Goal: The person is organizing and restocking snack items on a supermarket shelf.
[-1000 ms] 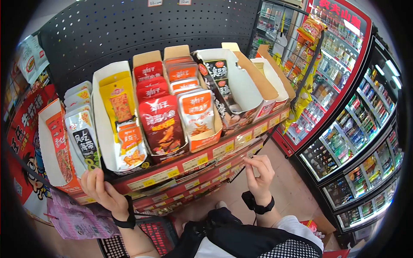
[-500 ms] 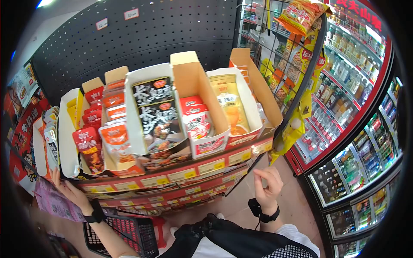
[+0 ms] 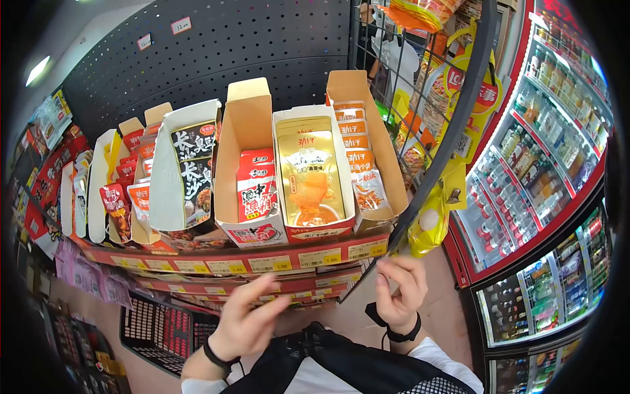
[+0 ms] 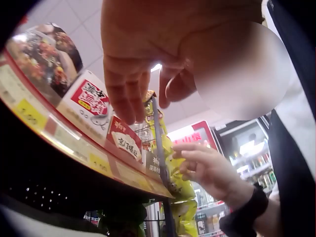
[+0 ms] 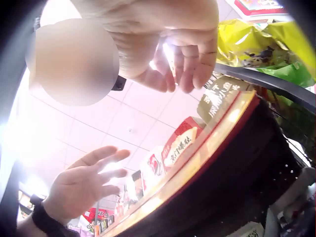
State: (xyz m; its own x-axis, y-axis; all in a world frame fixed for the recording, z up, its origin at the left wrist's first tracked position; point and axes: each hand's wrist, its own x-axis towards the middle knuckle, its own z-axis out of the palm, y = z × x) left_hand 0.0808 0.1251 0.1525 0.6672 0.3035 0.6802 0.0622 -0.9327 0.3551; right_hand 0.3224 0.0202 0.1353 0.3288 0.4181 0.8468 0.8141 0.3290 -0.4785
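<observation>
Left hand (image 3: pixel 246 322) and right hand (image 3: pixel 401 293), empty, fingers relaxed, hover before upright gold packets (image 3: pixel 310 177) pointing away between them, neither clearly nearer.

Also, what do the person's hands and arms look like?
The left hand and right hand wear no gloves. Each wrist has a black band; beside the right one are a small black block and a thin cable. The sleeves are white.
</observation>
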